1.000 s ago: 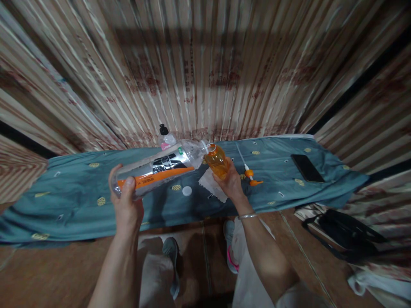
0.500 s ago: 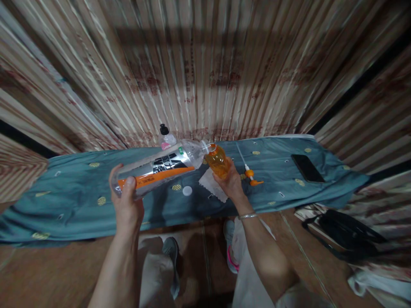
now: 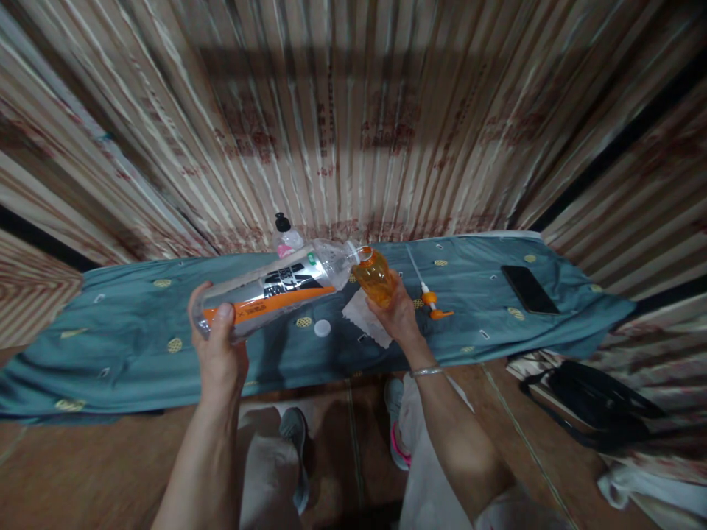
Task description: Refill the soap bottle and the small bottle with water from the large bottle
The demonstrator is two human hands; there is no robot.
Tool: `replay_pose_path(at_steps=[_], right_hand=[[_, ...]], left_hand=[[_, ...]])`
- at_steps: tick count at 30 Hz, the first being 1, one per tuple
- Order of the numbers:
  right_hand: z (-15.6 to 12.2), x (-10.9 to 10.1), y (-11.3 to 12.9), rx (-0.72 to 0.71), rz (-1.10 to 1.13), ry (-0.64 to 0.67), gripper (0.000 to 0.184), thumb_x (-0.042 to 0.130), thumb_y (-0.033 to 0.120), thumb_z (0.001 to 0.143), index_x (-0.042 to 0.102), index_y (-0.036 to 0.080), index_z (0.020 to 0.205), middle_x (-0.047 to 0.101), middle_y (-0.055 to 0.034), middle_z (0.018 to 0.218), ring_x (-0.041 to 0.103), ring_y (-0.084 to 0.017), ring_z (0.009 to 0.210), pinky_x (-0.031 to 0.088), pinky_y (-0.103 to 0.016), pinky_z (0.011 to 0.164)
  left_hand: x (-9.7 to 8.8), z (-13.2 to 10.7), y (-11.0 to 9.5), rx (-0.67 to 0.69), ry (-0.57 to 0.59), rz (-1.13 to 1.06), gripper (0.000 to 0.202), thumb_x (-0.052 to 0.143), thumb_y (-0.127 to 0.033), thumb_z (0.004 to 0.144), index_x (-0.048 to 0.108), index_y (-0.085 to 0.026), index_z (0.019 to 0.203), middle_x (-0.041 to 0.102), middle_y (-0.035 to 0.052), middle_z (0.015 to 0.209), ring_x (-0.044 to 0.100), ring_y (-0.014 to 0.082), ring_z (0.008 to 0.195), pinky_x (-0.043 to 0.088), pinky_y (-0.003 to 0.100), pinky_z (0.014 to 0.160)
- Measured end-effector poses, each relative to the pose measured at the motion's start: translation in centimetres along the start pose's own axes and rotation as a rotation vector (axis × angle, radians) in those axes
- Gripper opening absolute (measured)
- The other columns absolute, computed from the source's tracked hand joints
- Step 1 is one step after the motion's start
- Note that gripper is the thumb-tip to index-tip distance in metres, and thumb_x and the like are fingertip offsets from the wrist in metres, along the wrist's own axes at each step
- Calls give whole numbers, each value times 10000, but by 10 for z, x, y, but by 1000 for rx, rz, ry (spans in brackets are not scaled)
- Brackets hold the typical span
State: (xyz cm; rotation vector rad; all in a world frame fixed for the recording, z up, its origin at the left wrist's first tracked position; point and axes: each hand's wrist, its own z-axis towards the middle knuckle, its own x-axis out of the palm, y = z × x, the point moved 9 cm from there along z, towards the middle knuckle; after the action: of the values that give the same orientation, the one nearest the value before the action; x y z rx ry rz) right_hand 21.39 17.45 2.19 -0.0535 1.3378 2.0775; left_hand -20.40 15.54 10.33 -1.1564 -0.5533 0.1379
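One bare left hand [image 3: 221, 355] curls around the base of a large clear plastic bottle [image 3: 276, 291], orange-and-silver labelled, held sideways, its neck at the mouth of a translucent amber plastic bottle [image 3: 374, 278] clasped by the right hand [image 3: 400, 315]. Steady, aligned mouths should limit spills. Beneath the amber bottle spreads a teal patterned cloth [image 3: 132, 324]; behind it hangs a striped pleated curtain [image 3: 342, 110].

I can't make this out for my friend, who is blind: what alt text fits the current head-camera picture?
The left hand holds a large clear bottle tilted, its mouth at the opening of an amber bottle in the right hand. Below, a white cap, an orange-and-white pump and a black phone lie on a teal patterned cloth.
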Motion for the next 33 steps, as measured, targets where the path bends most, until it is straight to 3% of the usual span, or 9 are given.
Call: replay_pose_path(at_steps=[4, 11, 16, 22, 27, 33], right_hand=[[0, 0, -1, 12, -34, -3, 811, 936, 326, 918, 656, 277, 1678, 891, -179, 1575, 877, -413, 1506, 713, -681, 1355], [0, -1, 0, 0, -40, 13, 782, 940, 374, 958, 662, 304, 1686, 888, -144, 1568, 871, -384, 1481, 732, -640, 1331], [1, 0, 3, -4, -37, 12, 715, 947, 368, 979, 701, 292, 1646, 905, -150, 1535, 880, -394, 1460, 746, -639, 1301], [-1, 0, -2, 1, -28, -10, 808, 953, 334, 944, 673, 324, 1702, 891, -152, 1578, 873, -421, 1520, 730, -707, 1325], [-3, 1, -5, -12, -7, -30, 818, 956, 346, 947, 673, 315, 1714, 896, -161, 1586, 886, -418, 1503, 740, -708, 1320], [-3, 3, -9, -9, -22, -13, 839, 965, 378, 951, 653, 300, 1726, 886, -178, 1626, 873, -425, 1541, 720, -707, 1352]], left_hand=[[3, -3, -4, -11, -16, 13, 785, 1152, -709, 714, 844, -312, 1317, 794, 46, 1224, 768, 253, 1008, 734, 375, 814], [6, -5, -7, -22, 10, 39, 804, 1138, -738, 732, 828, -326, 1350, 791, 51, 1225, 763, 285, 1045, 762, 484, 948], [6, -6, -7, -35, -20, 8, 879, 1182, -736, 664, 846, -295, 1347, 818, 55, 1223, 779, 275, 1038, 787, 485, 938], [7, -7, -6, -29, 6, 30, 820, 1138, -715, 750, 849, -316, 1405, 840, 69, 1236, 844, 336, 1139, 822, 591, 1031], [9, -9, -7, -32, -3, 12, 770, 1128, -667, 737, 823, -339, 1364, 794, 38, 1257, 779, 261, 1017, 813, 530, 993], [4, -7, -2, -77, -5, -1, 792, 1150, -624, 713, 802, -358, 1373, 782, 39, 1269, 779, 262, 1037, 801, 463, 924]])
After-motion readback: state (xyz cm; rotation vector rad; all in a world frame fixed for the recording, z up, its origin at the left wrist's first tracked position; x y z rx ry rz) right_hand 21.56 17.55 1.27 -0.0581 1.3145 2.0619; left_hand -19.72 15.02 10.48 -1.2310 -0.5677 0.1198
